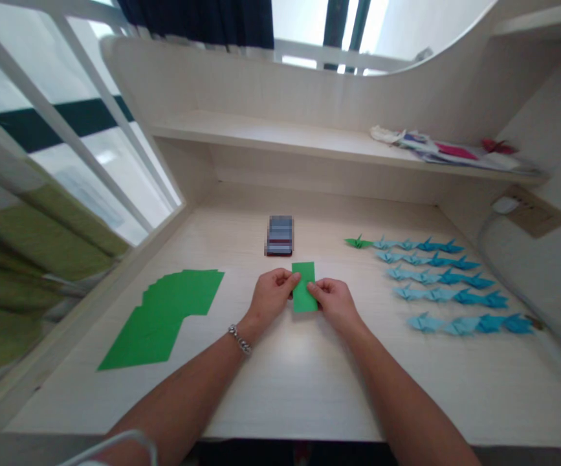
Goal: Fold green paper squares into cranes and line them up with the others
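Observation:
A green paper rectangle (304, 288), which looks folded, is held just above the desk between both hands. My left hand (275, 289) pinches its left edge with thumb and fingers, and a metal chain bracelet (239, 339) circles that wrist. On the right edge, my right hand (332, 296) grips the paper with its thumb on top. Fanned green sheets (164, 310) lie on the desk to the left. One green paper crane (358, 242) stands to the right, at the end of a row of blue cranes.
Several rows of light and dark blue paper cranes (438, 259) fill the right of the desk. A blurred-out phone-like object (280, 235) lies behind the hands. Papers (455, 150) rest on the shelf (280, 139). A cable (484, 246) hangs from a wall socket (535, 210).

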`<state>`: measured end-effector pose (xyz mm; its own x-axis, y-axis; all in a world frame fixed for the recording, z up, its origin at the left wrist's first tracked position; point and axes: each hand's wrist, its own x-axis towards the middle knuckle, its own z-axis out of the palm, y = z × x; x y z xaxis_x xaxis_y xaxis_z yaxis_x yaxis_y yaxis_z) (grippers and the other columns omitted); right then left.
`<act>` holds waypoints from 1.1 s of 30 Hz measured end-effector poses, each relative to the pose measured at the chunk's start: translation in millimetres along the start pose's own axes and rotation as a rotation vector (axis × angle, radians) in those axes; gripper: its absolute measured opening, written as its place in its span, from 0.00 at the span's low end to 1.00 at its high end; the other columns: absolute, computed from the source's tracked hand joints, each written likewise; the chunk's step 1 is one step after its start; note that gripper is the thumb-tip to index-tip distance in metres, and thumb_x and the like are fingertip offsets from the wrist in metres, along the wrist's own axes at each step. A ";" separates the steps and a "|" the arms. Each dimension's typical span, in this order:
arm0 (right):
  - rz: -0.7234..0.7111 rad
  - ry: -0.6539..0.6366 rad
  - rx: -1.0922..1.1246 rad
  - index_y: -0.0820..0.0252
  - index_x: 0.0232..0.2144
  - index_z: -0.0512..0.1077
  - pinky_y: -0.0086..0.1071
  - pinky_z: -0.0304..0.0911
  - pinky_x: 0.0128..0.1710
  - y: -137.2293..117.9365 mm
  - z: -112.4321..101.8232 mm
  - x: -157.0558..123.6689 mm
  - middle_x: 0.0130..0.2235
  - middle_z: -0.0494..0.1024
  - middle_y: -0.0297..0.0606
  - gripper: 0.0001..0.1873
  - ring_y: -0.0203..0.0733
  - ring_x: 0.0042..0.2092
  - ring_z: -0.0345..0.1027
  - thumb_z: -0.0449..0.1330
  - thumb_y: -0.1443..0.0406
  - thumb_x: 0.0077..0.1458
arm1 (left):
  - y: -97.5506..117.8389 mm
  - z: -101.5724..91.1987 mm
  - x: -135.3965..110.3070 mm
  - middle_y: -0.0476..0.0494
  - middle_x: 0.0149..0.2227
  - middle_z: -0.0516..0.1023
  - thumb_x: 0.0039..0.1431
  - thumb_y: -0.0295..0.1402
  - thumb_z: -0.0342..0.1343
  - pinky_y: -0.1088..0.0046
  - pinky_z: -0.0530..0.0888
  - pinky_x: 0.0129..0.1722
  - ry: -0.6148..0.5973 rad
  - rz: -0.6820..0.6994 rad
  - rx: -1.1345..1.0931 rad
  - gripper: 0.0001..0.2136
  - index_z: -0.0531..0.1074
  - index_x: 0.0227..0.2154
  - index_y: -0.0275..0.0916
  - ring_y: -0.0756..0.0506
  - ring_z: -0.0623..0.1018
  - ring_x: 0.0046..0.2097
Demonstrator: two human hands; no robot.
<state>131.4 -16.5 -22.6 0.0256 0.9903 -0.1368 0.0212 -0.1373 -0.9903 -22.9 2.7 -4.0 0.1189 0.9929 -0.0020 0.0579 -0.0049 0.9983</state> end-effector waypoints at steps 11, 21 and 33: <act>-0.055 -0.184 -0.367 0.63 0.23 0.74 0.27 0.52 0.23 -12.4 -8.3 -6.6 0.21 0.71 0.32 0.11 0.33 0.24 0.59 0.62 0.59 0.45 | -0.7 -2.5 0.2 0.43 0.28 0.79 0.38 0.33 0.67 0.73 0.72 0.30 -0.014 -0.007 -0.062 0.17 0.74 0.34 0.34 0.46 0.77 0.30; -0.096 -0.227 -0.423 0.62 0.24 0.73 0.27 0.53 0.24 -16.4 -14.1 -8.3 0.23 0.71 0.33 0.10 0.34 0.26 0.60 0.58 0.61 0.48 | 2.7 -6.9 3.5 0.43 0.30 0.79 0.43 0.34 0.65 0.73 0.73 0.33 -0.004 0.026 -0.161 0.16 0.74 0.36 0.34 0.47 0.78 0.33; -0.049 -0.099 -0.271 0.62 0.23 0.73 0.27 0.58 0.25 -16.2 -13.5 -2.9 0.21 0.72 0.32 0.06 0.35 0.24 0.63 0.57 0.66 0.42 | -1.8 -8.1 7.5 0.46 0.28 0.78 0.39 0.33 0.67 0.75 0.72 0.29 0.169 0.065 -0.175 0.17 0.72 0.34 0.35 0.48 0.77 0.30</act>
<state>144.5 -17.4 -5.9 -0.0797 0.9914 -0.1039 0.2865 -0.0771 -0.9550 -30.1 11.1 -5.3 -0.0517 0.9970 0.0580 -0.1186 -0.0638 0.9909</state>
